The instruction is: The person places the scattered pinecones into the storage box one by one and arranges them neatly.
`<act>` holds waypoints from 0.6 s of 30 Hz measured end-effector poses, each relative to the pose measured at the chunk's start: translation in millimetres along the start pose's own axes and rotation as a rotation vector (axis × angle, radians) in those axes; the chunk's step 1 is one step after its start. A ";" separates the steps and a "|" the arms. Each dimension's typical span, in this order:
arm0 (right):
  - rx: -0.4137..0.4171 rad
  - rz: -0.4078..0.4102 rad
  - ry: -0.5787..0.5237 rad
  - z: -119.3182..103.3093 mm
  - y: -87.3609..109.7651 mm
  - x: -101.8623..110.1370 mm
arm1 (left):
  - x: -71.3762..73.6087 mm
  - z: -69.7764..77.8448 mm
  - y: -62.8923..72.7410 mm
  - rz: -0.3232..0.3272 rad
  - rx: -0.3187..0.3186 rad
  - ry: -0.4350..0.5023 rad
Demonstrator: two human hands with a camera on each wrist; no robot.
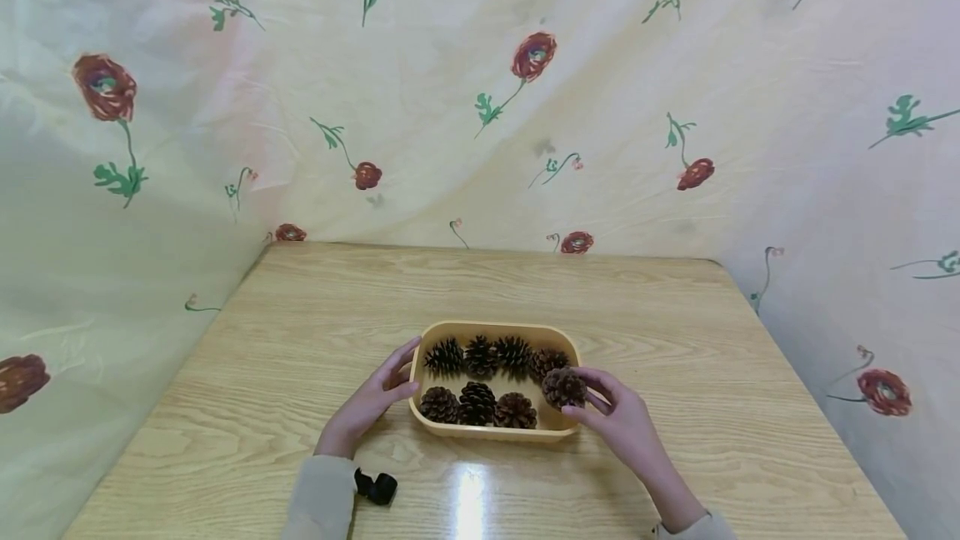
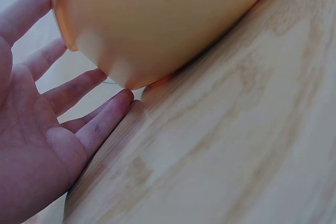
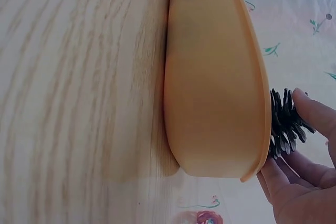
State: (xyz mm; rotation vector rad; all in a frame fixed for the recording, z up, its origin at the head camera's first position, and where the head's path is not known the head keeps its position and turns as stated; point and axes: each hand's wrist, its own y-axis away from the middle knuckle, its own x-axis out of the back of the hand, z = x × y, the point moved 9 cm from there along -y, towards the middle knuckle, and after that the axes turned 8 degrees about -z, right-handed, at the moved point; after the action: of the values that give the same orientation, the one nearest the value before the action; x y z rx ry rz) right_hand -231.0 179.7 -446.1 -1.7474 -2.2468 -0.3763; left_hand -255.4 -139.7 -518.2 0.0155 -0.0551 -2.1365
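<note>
A yellow oval basket (image 1: 498, 432) stands on the table with several brown pine cones (image 1: 477, 402) in two rows inside it. My right hand (image 1: 618, 419) pinches one pine cone (image 1: 564, 388) between thumb and fingers at the basket's right end. In the right wrist view that pine cone (image 3: 286, 124) shows at rim height, its lower part hidden behind the basket wall (image 3: 220, 87). At the opposite end my left hand (image 1: 371, 402) rests its spread, fairly straight fingers against the basket's outer side. The left wrist view shows those fingertips touching the wall (image 2: 157, 19).
The wood-grain table (image 1: 750, 432) reaches around the basket on all sides. A small black device (image 1: 378, 488) is at the left sleeve's cuff. Behind and beside the table hangs a pale cloth (image 1: 450, 90) printed with red flowers.
</note>
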 end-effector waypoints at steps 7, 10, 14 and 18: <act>0.057 -0.002 0.053 -5.7 3.8 -2.2 | 0.0 -0.9 -1.1 -0.002 -0.003 0.003; 0.078 0.008 0.085 -7.4 5.4 -2.5 | 0.7 -2.5 -1.2 0.002 0.004 0.008; 0.087 0.018 0.097 -8.7 7.2 -2.5 | 1.0 -2.0 -1.5 -0.003 -0.005 -0.003; 0.084 0.022 0.102 -8.0 7.8 -2.8 | 0.5 -0.5 -1.8 -0.017 -0.021 -0.007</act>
State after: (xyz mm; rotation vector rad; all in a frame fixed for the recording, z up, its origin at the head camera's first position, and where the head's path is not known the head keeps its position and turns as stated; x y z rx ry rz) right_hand -222.4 176.1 -439.4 -1.6713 -2.1392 -0.3524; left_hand -257.2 -139.2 -518.7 -0.0037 -0.0371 -2.1537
